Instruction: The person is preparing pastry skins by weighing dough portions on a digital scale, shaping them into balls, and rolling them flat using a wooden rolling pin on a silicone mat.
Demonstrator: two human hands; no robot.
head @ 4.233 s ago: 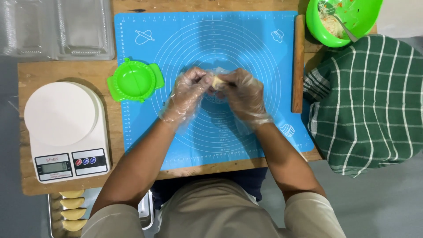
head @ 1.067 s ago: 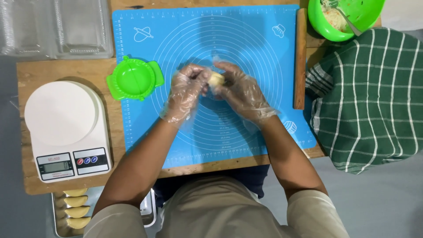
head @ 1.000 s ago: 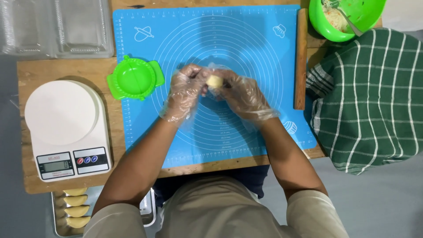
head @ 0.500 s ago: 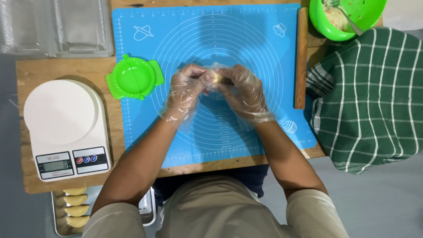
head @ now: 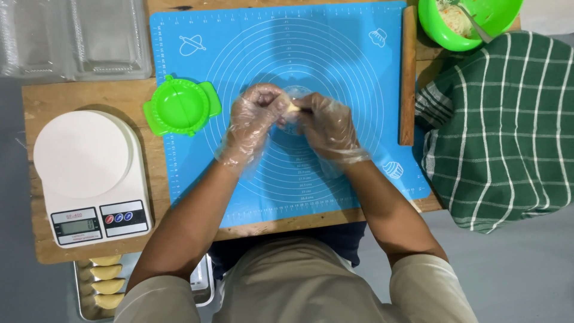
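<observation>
Both my hands wear clear plastic gloves and meet above the middle of the blue silicone mat (head: 335, 54). My left hand (head: 254, 119) and my right hand (head: 326, 122) pinch a small pale piece of dough (head: 292, 107) between their fingertips. Most of the dough is hidden by the fingers. A green hinged dumpling press (head: 179, 109) lies open at the mat's left edge, a short way left of my left hand.
A white kitchen scale (head: 86, 173) stands at the left of the wooden table (head: 42, 98). A wooden rolling pin (head: 408, 72) lies along the mat's right edge. A green bowl (head: 463, 21) of filling, a green checked cloth (head: 508, 125), clear plastic containers (head: 72, 36) and a tray of folded dumplings (head: 104, 281) surround the mat.
My hands have kept working the dough in the same place, with the fingers shifting around it and closing more tightly over it. Nothing else has moved.
</observation>
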